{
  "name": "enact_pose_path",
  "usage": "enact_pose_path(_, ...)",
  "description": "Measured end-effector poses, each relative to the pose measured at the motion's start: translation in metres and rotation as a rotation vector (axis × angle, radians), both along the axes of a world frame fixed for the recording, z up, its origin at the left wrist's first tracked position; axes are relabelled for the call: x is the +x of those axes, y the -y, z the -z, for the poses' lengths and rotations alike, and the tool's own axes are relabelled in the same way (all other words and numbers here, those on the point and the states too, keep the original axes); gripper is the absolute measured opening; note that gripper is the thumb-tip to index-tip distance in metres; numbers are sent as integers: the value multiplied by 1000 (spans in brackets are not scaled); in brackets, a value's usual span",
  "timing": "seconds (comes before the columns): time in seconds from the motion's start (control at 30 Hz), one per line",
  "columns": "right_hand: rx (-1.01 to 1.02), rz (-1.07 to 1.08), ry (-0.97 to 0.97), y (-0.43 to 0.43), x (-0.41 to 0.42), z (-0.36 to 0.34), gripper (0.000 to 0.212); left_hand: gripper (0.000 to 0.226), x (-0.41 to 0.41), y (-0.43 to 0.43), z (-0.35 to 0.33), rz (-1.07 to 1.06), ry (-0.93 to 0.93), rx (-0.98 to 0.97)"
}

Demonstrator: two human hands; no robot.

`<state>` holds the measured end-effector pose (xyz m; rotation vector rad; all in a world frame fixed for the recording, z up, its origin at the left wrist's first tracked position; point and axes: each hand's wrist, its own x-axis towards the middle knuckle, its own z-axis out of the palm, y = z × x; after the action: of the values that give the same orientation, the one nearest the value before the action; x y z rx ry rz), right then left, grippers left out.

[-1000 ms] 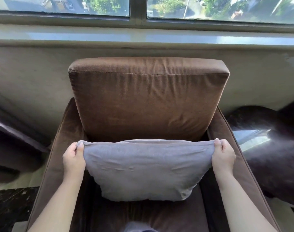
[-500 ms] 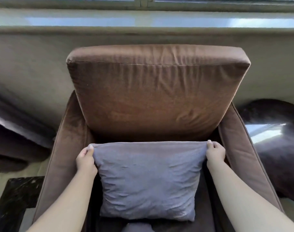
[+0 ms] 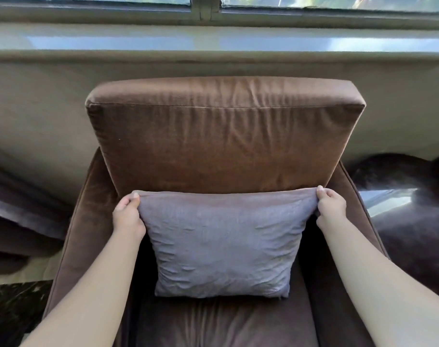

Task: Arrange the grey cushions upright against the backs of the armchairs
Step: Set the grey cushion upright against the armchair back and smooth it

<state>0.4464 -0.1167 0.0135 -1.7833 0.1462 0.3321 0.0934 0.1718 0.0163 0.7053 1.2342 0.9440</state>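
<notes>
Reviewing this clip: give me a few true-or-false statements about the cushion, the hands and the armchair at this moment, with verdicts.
1. Both hands pinch the grey cushion by its top corners. True.
2. The cushion lies flat on the seat. False: it stands upright against the armchair back.
3. The left hand is off the cushion. False: it grips the top left corner.
4. The right hand holds the top right corner. True.
5. A window sill runs behind the armchair. True.

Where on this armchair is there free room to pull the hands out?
Dark gaps lie between the grey cushion and each armrest, beside the left hand and right hand. The seat in front is bare. Cushion's top edge meets the backrest.
</notes>
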Motion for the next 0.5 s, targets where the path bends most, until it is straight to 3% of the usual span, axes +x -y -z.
enact_pose_path(0.2, 50, 7, -64, -2, 11, -2, 27, 19, -8, 2, -5, 50, -9, 42)
enact_pose_path(0.5, 37, 19, -127, -17, 17, 5, 28, 10, 5, -13, -6, 44, -64, -107)
